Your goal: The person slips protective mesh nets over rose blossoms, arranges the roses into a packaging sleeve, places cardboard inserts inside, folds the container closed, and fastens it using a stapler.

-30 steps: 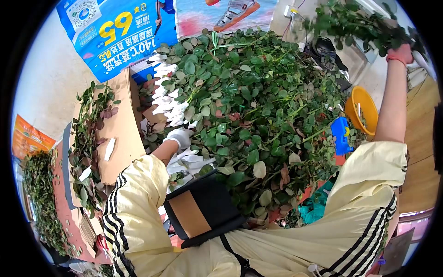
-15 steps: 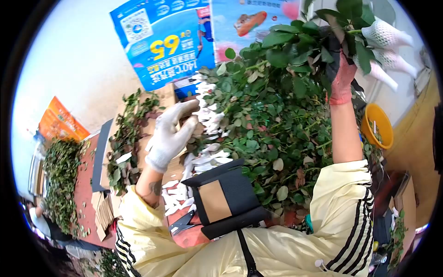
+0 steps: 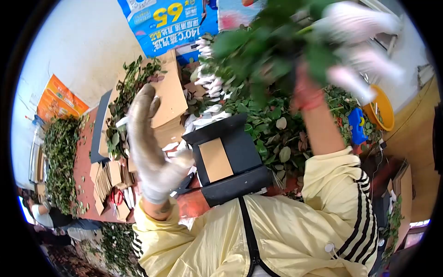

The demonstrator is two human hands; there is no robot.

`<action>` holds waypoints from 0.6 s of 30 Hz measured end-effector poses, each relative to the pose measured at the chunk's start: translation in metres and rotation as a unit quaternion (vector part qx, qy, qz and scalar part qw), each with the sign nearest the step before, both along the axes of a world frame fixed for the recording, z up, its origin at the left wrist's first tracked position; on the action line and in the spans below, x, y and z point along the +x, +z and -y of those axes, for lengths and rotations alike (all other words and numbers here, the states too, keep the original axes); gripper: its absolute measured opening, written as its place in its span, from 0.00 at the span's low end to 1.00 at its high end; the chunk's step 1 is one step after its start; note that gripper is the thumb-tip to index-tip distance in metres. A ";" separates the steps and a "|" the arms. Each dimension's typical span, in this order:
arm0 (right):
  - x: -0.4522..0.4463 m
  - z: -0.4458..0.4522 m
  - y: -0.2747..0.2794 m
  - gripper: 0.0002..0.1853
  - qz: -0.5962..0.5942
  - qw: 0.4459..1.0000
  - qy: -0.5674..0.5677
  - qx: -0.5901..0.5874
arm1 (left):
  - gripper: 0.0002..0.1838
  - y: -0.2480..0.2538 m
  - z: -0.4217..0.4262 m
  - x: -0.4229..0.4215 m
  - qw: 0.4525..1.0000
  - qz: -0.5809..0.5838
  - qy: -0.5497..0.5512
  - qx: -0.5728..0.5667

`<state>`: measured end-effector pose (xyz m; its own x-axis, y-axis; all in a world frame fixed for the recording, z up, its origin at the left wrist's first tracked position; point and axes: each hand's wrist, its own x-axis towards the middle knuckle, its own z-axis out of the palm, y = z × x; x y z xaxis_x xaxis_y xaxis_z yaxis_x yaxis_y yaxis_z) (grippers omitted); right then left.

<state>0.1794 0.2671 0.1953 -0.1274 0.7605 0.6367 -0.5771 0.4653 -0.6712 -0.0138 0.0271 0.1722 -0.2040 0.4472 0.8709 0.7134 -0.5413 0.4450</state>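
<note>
The bundle of leafy stems (image 3: pixel 265 51) is in the right hand (image 3: pixel 307 87), raised above the table (image 3: pixel 84 177), its foliage reaching leftward past the grip and its white-covered ends (image 3: pixel 362 23) jutting out on the right. The red-gloved hand is closed round the stems; motion blur and leaves hide exactly how the fingers sit. The left hand (image 3: pixel 150 147), in a soiled white glove, holds nothing visible: its fingers point up, with the thumb spread wide toward the black folder (image 3: pixel 244 152).

That folder lies unfolded by the table's near edge, against the yellow jacket (image 3: pixel 277 231), with a brown card panel (image 3: pixel 216 159) on it. Behind it spreads a heap of leafy stems (image 3: pixel 277 115), white tips lining its left side. Near the right edge are a blue dispenser (image 3: pixel 357 125) and an orange bowl (image 3: pixel 384 108). Flat cardboard (image 3: pixel 170 104) is stacked left of the heap; red-handled scissors (image 3: pixel 116 197) lie nearer the front edge. A blue poster (image 3: pixel 173 27) stands along the far edge, and another person (image 3: pixel 44 212) is at the lower left.
</note>
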 end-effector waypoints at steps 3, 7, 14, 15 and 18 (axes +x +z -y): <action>-0.032 0.033 -0.031 0.25 0.094 0.973 0.061 0.203 | 0.64 0.015 -0.021 0.031 0.992 -0.122 0.011 0.021; -0.062 0.058 -0.055 0.33 0.083 0.951 0.136 0.267 | 0.71 0.038 -0.020 0.076 0.995 -0.093 0.018 0.013; -0.052 0.060 -0.070 0.39 0.084 0.938 0.121 0.315 | 0.53 0.026 -0.031 0.071 0.997 -0.058 -0.049 -0.005; -0.048 0.061 -0.071 0.38 0.092 0.936 0.109 0.323 | 0.52 0.024 -0.031 0.072 0.997 -0.064 -0.041 -0.008; -0.040 0.063 -0.074 0.35 0.108 0.931 0.078 0.341 | 0.52 0.025 -0.031 0.078 0.996 -0.081 -0.020 -0.022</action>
